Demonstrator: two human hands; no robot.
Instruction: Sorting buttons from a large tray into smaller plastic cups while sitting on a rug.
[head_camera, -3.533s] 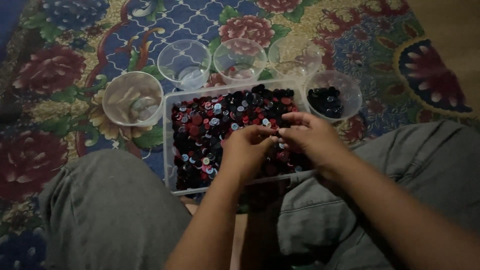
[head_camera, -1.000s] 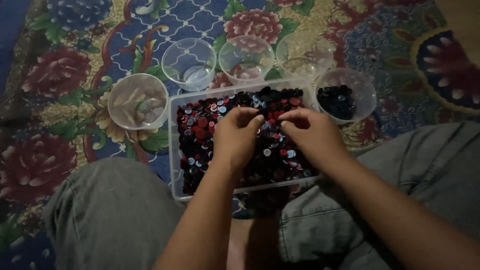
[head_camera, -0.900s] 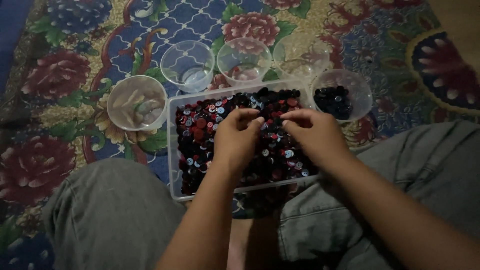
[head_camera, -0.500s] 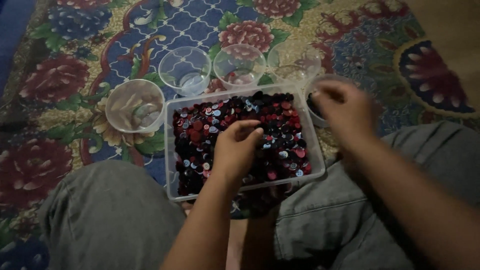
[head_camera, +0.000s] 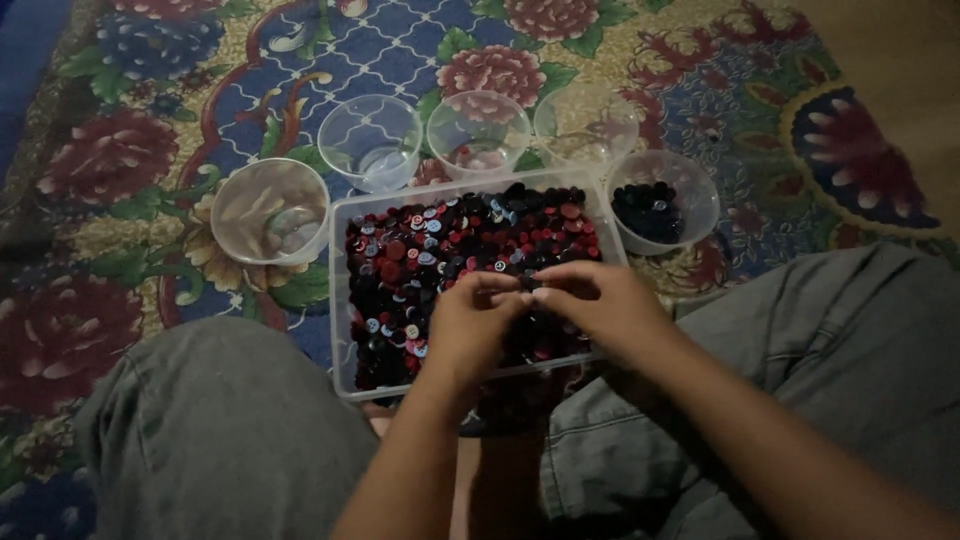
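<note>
— Where were the fingers at that moment?

— The fingertips of both hands had drawn together, nearly touching one another, low over the buttons. The left hand had its fingers curled down with the tips bunched; the right hand had its thumb and forefinger close, as for a pinch. Whether a button sat between them I could not tell; the light was too dim and the piece would have been too small.

— And what had changed?

— Half a second earlier the right hand had been out to the right, over the tub of dark buttons. It had since come back to meet the left hand over the heap. I judged that one piece had been dropped there and the picking had begun again.

— Where did the buttons lie?

— Right under the fingertips and spreading away from them, in the clear rectangular tray, a mix of red, black, blue and white. The dark tub stood beyond and to the right of the fingers, just beside the tray's corner.

— Anything else around?

— Three clear round tubs in a row beyond the tray, seemingly near empty, and a further tub off to the left. All stood on a flowered carpet; the person's grey-trousered knees flanked the wrists.
</note>
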